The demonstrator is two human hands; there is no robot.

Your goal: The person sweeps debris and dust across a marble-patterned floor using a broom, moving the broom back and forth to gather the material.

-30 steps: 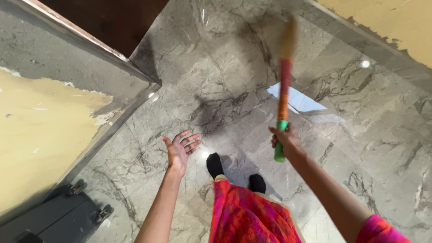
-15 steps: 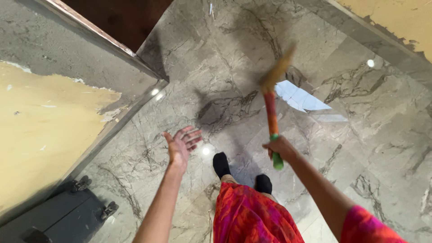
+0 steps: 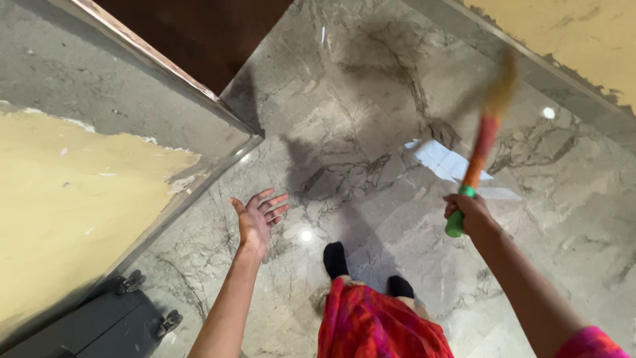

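Where the yellow wall fills the left edge, its paint is chipped along the top and a grey band runs above it. At its foot, in the bottom-left corner, lies a dark case on small wheels. Just right of that the left arm reaches out over the marble floor, and the left hand is spread open, palm up, fingers apart, holding nothing and touching nothing. Below and to the right, two feet in black socks stand on the floor, with a red and pink garment hanging above them. Beyond the feet a white sheet of paper lies flat on the marble. Further right, the right hand is closed in a fist around the green end of a broom. Its orange-red handle slants up and to the right, and its straw-coloured head is blurred near the far wall, so whether it touches the floor cannot be told. A pink sleeve shows at the bottom-right corner.
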